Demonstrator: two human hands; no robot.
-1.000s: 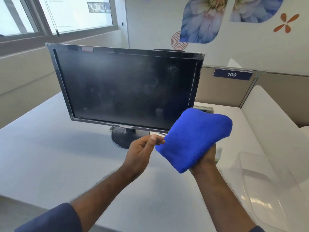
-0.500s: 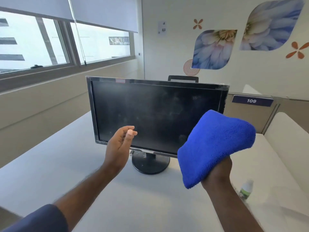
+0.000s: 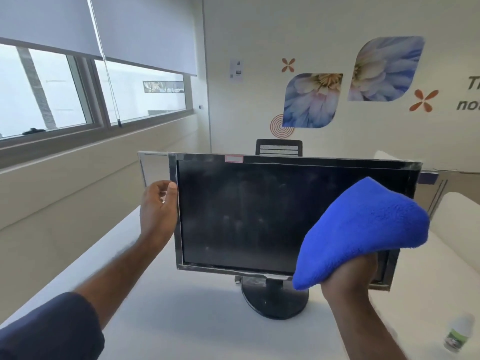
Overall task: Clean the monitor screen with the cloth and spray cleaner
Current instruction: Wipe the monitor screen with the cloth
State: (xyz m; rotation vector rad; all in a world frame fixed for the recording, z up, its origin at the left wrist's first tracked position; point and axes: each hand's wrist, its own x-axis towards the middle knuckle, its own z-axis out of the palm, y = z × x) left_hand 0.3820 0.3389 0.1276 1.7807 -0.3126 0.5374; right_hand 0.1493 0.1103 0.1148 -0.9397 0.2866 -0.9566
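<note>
blue microfibre cloth (image 3: 363, 229) sits bunched over the right hand (image 3: 349, 275), whose fingers are closed up into its folds, raised in front of the lower right part of the monitor screen (image 3: 246, 214); whether the cloth is already touching the glass is hard to tell from this angle. the dark screen shows faint smears and specks across its middle, so the wiping looks barely begun. half a second ago the left hand (image 3: 158, 209) was hovering open in front of the screen; now it has reached the left bezel, thumb on the front edge and fingers curled toward the back, apparently bracing the monitor rather than gripping it hard. that suggests the steadying step is done and the first wipe is next. the monitor stands upright on its round black base (image 3: 275, 300) on the white desk (image 3: 181, 320). the small spray bottle (image 3: 458, 335), blurred, stands well apart at the lower right, held by neither hand.
</note>
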